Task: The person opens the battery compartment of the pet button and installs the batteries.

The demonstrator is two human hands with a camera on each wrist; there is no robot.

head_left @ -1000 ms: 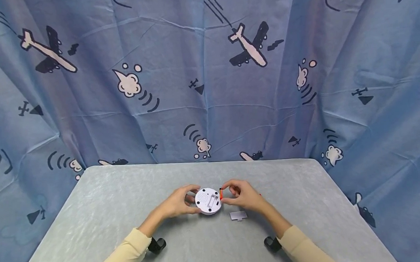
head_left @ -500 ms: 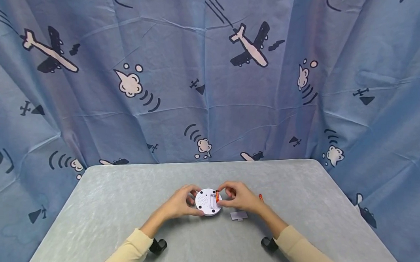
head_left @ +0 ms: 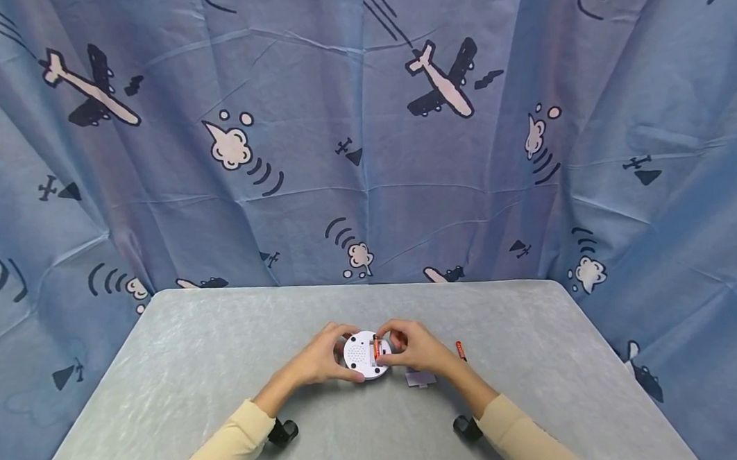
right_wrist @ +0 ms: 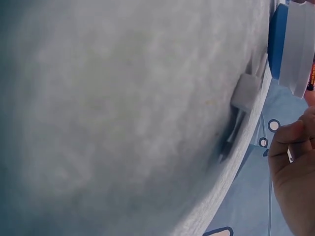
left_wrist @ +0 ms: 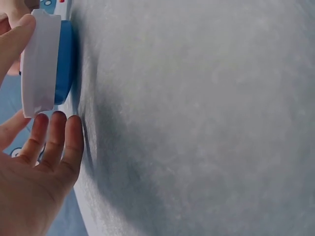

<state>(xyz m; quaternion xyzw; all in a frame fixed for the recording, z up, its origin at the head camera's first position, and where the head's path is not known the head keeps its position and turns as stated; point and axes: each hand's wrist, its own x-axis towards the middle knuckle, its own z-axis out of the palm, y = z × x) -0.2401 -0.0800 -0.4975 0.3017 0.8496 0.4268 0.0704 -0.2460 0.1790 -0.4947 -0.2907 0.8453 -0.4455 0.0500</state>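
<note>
A round white device (head_left: 358, 355) with a blue underside lies face down on the grey table (head_left: 189, 378). My left hand (head_left: 333, 355) grips its left rim; in the left wrist view the thumb lies on the white device (left_wrist: 43, 64) and the fingers (left_wrist: 55, 140) are below it. My right hand (head_left: 392, 347) pinches a red battery (head_left: 376, 345) over the device's open battery bay. In the right wrist view the device (right_wrist: 294, 46) stands edge-on, with a sliver of the battery (right_wrist: 312, 73) behind it.
A small white battery cover (head_left: 420, 378) lies on the table just right of the device, also in the right wrist view as the cover (right_wrist: 245, 92). A second red battery (head_left: 460, 351) lies further right. A blue curtain with aeroplane prints (head_left: 364, 140) hangs behind the table.
My right hand has carried the red battery leftwards from the device's right rim onto its battery bay. The second battery on the table has come into sight beside my right wrist.
</note>
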